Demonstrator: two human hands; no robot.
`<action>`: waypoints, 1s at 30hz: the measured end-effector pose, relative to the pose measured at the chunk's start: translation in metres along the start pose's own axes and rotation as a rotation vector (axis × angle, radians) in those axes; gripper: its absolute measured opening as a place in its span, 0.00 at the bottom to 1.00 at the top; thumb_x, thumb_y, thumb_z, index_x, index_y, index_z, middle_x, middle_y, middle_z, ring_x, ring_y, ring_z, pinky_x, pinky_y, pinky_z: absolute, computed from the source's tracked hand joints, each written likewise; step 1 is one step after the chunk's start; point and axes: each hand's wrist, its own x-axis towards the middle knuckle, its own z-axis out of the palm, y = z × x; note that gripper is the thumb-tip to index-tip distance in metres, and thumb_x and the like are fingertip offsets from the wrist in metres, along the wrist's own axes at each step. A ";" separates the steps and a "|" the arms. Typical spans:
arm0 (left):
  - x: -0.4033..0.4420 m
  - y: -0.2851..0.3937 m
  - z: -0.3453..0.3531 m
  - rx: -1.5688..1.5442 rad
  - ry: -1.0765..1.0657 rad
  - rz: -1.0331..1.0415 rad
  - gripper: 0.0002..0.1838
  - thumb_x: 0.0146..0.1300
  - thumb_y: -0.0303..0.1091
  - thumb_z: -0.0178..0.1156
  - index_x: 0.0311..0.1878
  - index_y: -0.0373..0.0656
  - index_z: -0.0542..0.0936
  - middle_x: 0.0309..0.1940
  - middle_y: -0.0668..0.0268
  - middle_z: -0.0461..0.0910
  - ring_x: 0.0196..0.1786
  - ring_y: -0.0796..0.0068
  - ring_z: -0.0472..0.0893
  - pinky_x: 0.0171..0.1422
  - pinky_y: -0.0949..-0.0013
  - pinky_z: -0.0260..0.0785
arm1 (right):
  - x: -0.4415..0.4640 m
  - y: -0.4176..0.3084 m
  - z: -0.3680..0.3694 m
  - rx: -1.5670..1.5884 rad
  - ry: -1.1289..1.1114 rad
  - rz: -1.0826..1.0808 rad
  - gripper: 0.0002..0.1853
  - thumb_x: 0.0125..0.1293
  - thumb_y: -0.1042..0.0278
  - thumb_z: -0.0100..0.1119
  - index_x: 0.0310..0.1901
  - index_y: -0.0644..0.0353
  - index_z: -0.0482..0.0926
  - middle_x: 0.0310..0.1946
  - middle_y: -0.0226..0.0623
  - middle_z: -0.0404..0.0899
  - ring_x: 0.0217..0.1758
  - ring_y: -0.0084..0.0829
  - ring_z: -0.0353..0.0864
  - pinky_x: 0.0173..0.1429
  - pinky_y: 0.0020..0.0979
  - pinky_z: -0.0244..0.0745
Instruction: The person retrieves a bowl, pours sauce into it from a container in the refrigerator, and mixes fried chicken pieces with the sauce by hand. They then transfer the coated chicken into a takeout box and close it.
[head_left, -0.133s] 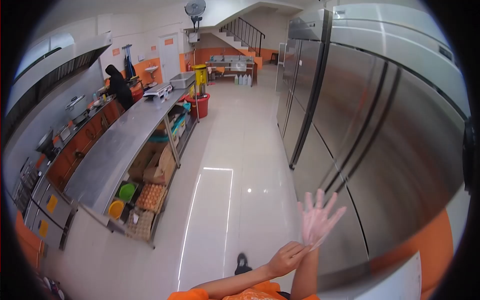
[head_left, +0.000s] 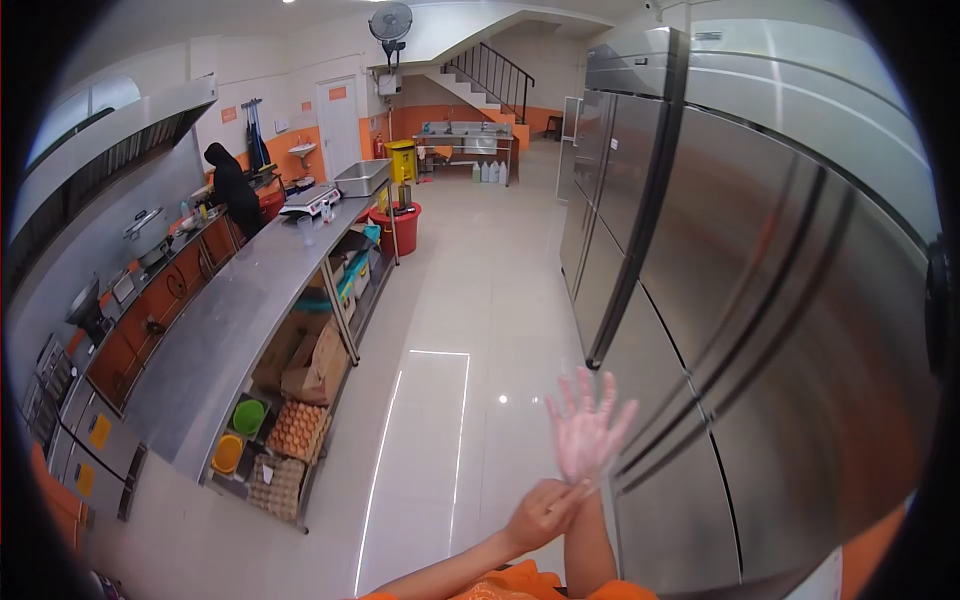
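Note:
A thin translucent glove (head_left: 583,450) covers my right hand (head_left: 588,425), which is raised with its fingers spread and its palm toward me. My left hand (head_left: 545,512) is bare and closed at the right wrist, pinching the cuff of the glove. Both forearms reach up from the bottom edge of the view, below an orange shirt.
Steel refrigerators (head_left: 740,300) line the right side. On the left stands a long steel table (head_left: 230,300) with egg trays (head_left: 297,430) on its lower shelf. A person in black (head_left: 232,190) is at the far-left counter. Farther back are a red bin (head_left: 396,230) and stairs.
Both hands have shifted left in the view, with the glove cuff still held. The camera view has turned slightly, and the refrigerators appear larger.

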 end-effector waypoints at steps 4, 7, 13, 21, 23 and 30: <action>0.075 -0.143 -0.038 0.160 0.124 -0.221 0.29 0.50 0.21 0.71 0.59 0.36 0.79 0.36 0.61 0.78 0.37 0.61 0.78 0.42 0.62 0.73 | 0.151 0.110 0.026 -0.016 -0.112 0.152 0.39 0.70 0.24 0.38 0.76 0.33 0.54 0.76 0.43 0.54 0.76 0.51 0.56 0.76 0.61 0.50; 0.109 -0.269 -0.042 0.231 0.147 -0.270 0.27 0.50 0.18 0.68 0.58 0.35 0.80 0.35 0.61 0.78 0.37 0.60 0.79 0.44 0.61 0.71 | 0.263 0.175 0.018 0.003 -0.160 0.240 0.43 0.68 0.22 0.38 0.79 0.30 0.45 0.78 0.46 0.46 0.78 0.56 0.50 0.76 0.64 0.47; 0.209 -0.513 -0.016 0.080 0.061 -0.174 0.26 0.50 0.14 0.63 0.56 0.34 0.81 0.29 0.61 0.76 0.33 0.60 0.77 0.41 0.61 0.69 | 0.500 0.255 -0.061 -0.008 -0.006 0.204 0.45 0.67 0.21 0.38 0.79 0.26 0.35 0.80 0.45 0.37 0.81 0.62 0.41 0.76 0.69 0.41; 0.382 -0.763 0.111 -0.477 -0.323 0.220 0.22 0.56 0.19 0.60 0.57 0.32 0.78 0.34 0.58 0.77 0.41 0.59 0.79 0.48 0.60 0.73 | 0.744 0.186 -0.148 -0.267 0.172 -0.409 0.25 0.79 0.44 0.40 0.66 0.49 0.70 0.62 0.41 0.75 0.63 0.44 0.74 0.64 0.55 0.69; 0.395 -0.826 0.154 -0.588 -0.578 0.247 0.24 0.59 0.25 0.60 0.61 0.35 0.78 0.43 0.55 0.81 0.46 0.55 0.80 0.52 0.60 0.74 | 0.785 0.176 -0.196 -0.483 0.340 -0.578 0.24 0.79 0.47 0.40 0.64 0.56 0.71 0.57 0.41 0.76 0.57 0.37 0.77 0.58 0.43 0.76; 0.484 -1.146 0.232 -0.631 -1.483 0.033 0.27 0.64 0.42 0.60 0.65 0.43 0.77 0.49 0.50 0.84 0.49 0.51 0.83 0.56 0.56 0.74 | 1.064 0.226 -0.316 -0.516 0.467 -0.432 0.07 0.74 0.64 0.57 0.47 0.56 0.78 0.35 0.30 0.81 0.30 0.25 0.79 0.35 0.26 0.76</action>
